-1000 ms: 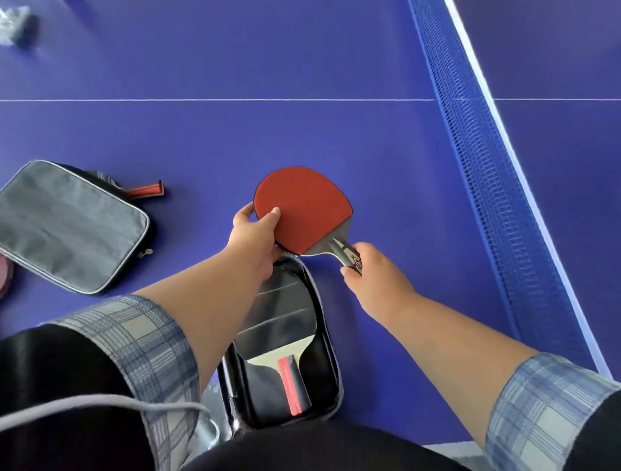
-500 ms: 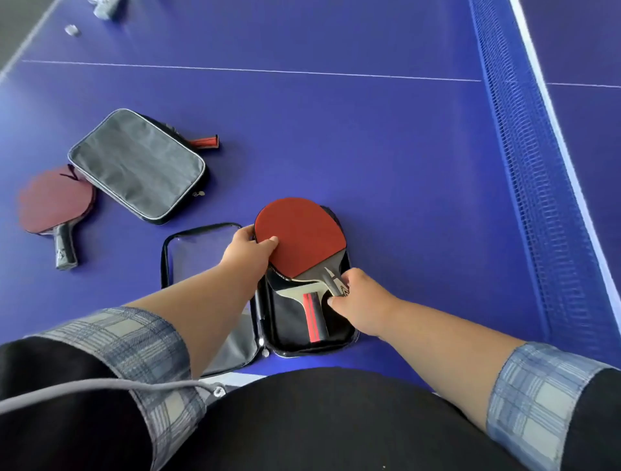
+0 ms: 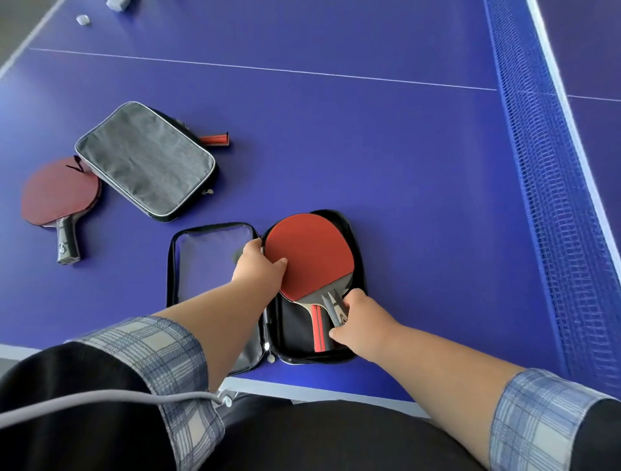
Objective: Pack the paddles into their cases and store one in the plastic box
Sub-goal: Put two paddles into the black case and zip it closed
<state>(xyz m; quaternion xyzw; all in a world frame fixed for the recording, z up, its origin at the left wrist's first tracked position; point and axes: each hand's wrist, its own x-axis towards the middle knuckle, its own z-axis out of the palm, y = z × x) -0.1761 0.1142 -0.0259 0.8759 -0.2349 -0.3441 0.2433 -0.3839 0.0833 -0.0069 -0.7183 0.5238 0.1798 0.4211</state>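
An open black case [image 3: 359, 255] lies flat near the front edge of the blue table [image 3: 369, 151], its clear-lined lid [image 3: 205, 259] folded out to the left. A red paddle [image 3: 311, 255] rests in the case's right half, on top of another paddle whose red-striped handle [image 3: 317, 327] shows beneath. My left hand [image 3: 260, 265] grips the red blade's left edge. My right hand [image 3: 358, 317] holds its dark handle. Farther left lie a grey case [image 3: 144, 161], with a red handle [image 3: 215, 139] poking out behind it, and a dark red paddle [image 3: 58, 193].
The blue net [image 3: 551, 188] runs along the right side. Small grey objects [image 3: 114, 3] sit at the far left corner. The table's front edge [image 3: 302, 391] is just below the open case. No plastic box is in view.
Both hands have lowered the red paddle from above the table into the open case, onto the paddle inside. The view has swung left, showing the lid and the dark red paddle.
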